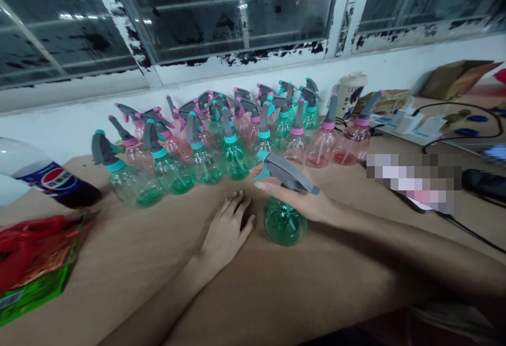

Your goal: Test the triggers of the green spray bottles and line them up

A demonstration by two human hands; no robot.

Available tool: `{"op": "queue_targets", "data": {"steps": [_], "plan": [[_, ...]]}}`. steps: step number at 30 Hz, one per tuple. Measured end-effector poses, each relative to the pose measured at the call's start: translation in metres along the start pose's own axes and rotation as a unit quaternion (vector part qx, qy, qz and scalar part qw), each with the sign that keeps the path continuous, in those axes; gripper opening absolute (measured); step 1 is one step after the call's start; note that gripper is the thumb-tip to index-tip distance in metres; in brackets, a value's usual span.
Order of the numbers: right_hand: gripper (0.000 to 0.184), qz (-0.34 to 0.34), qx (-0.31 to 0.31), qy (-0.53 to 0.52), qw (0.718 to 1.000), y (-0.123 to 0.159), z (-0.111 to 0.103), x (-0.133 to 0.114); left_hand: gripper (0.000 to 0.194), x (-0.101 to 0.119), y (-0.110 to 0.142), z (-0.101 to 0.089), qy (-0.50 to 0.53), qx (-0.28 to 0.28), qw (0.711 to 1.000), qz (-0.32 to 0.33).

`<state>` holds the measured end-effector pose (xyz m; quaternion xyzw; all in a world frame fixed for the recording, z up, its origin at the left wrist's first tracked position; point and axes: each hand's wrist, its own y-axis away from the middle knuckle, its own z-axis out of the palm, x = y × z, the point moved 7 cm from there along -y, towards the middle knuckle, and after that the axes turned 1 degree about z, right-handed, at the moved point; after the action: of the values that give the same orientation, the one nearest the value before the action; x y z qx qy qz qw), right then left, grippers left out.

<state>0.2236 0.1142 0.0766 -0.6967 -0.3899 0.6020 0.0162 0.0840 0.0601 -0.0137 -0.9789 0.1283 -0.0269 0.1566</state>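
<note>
A green spray bottle [285, 224] with a grey and teal trigger head stands on the table in front of me. My right hand [302, 198] grips it round the neck, just under the spray head. Beside it, to the left, my left hand [228, 224] lies palm down on the wood with its fingers stretched out, holding nothing. Behind both hands are rows of similar bottles, some green with teal collars, such as one green bottle [236, 160], others pink with pink collars, such as one pink bottle [321, 148].
At the left lie a Pepsi bottle [63, 180] and a red and green packet [35, 272]. To the right are a blurred-out phone [419, 203], a power strip [411, 124] with cables, a paper cup [351, 93] and a cardboard box [454, 79]. A white wall with windows [237, 13] rises behind.
</note>
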Motion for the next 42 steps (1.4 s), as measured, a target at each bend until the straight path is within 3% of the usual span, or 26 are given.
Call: {"op": "queue_targets", "data": {"steps": [14, 28, 35, 42], "plan": [[0.032, -0.020, 0.010, 0.027, 0.999, -0.001, 0.000, 0.005, 0.038, 0.002, -0.001, -0.002, -0.007, 0.007, 1.000, 0.008], [0.017, -0.025, 0.024, 0.022, 0.999, -0.004, -0.006, 0.007, 0.038, 0.001, -0.001, -0.001, 0.000, -0.008, 1.000, -0.005], [0.019, -0.042, 0.036, 0.066, 0.996, 0.001, -0.009, -0.005, 0.038, 0.001, 0.000, -0.002, 0.009, -0.003, 1.000, -0.004], [0.025, -0.018, 0.044, -0.003, 0.999, -0.009, -0.014, 0.015, 0.037, 0.001, 0.000, -0.003, 0.017, -0.002, 1.000, -0.004]]}}
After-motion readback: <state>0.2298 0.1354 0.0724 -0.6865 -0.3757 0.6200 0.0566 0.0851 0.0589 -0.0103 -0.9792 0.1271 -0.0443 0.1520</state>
